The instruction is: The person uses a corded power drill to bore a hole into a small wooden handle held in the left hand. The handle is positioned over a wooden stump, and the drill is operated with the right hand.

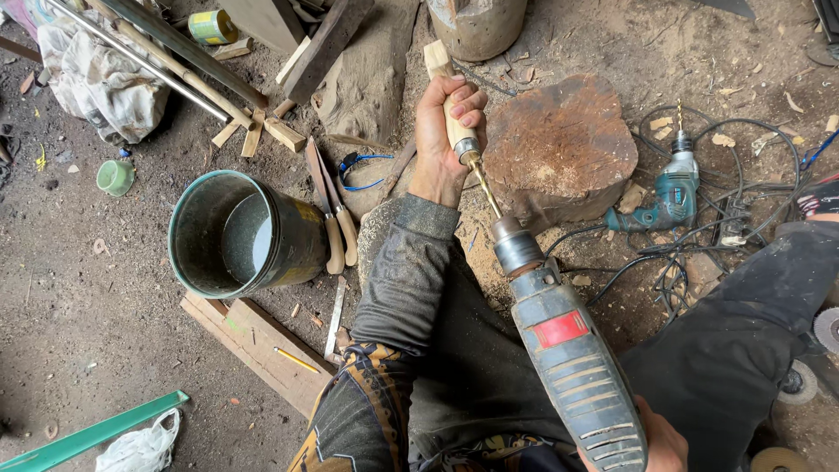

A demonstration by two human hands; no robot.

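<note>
My left hand (444,131) grips a pale wooden handle (447,105) with a metal collar at its near end, holding it above the dirt floor next to a round wood block (559,144). A gold-coloured drill bit (485,190) enters the collar end of the handle. The bit sits in the chuck of a grey electric drill (564,358) with a red label. My right hand (660,441) holds the drill's rear grip at the bottom edge, mostly hidden behind the drill body.
A green bucket (197,210) with water stands left. Two wooden-handled knives (336,223) lie beside it. A second teal drill (669,192) rests right among black cables (743,175). Planks (262,341), a pencil (295,359), sticks and a metal pipe (140,57) lie around.
</note>
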